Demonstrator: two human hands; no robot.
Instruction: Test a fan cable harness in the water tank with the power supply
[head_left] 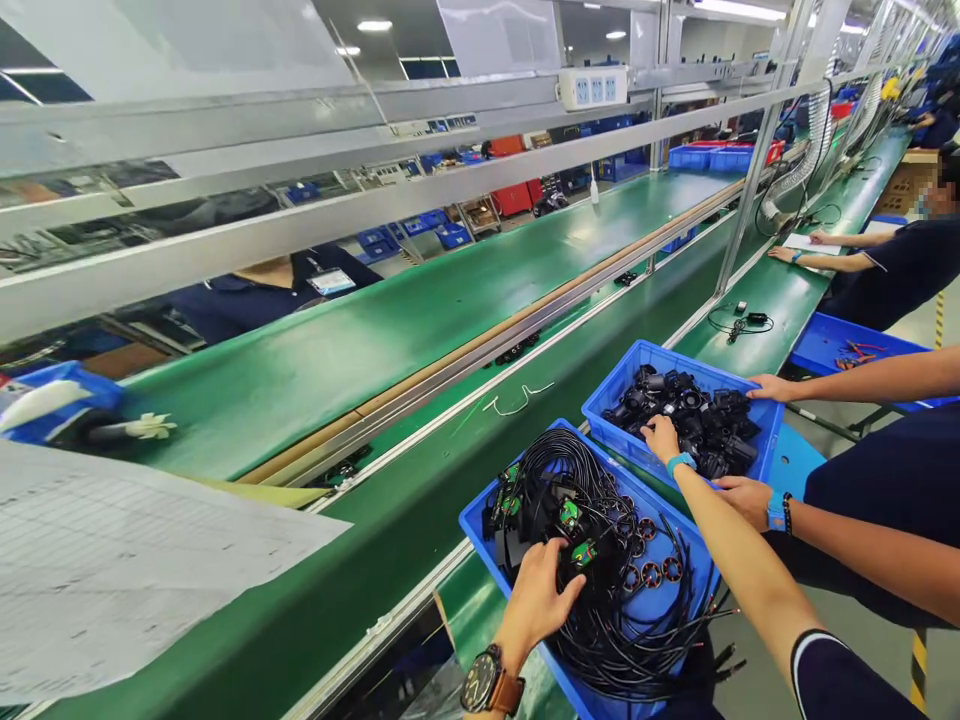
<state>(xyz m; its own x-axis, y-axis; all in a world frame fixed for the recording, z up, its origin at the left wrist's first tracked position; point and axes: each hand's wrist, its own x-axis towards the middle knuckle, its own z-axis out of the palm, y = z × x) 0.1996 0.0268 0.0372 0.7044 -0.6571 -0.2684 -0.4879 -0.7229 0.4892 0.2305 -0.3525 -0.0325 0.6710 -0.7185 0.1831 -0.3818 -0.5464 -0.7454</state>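
My left hand, with a watch on the wrist, rests on black cables and parts with green circuit boards in the near blue bin. Its thumb is spread from the fingers; some fingertips are hidden among the parts. My right hand, wearing a light-blue wristband, reaches over the far blue bin, its fingertips at the left side of a heap of black plastic parts. Its fingers are slightly apart, and nothing held shows. Copper-coloured rings lie beside the cables.
A co-worker's hands hold the far bin's right side. A green conveyor runs behind a metal rail. Printed paper hangs at left. Another person sits at the right bench; a blue tray holds pliers.
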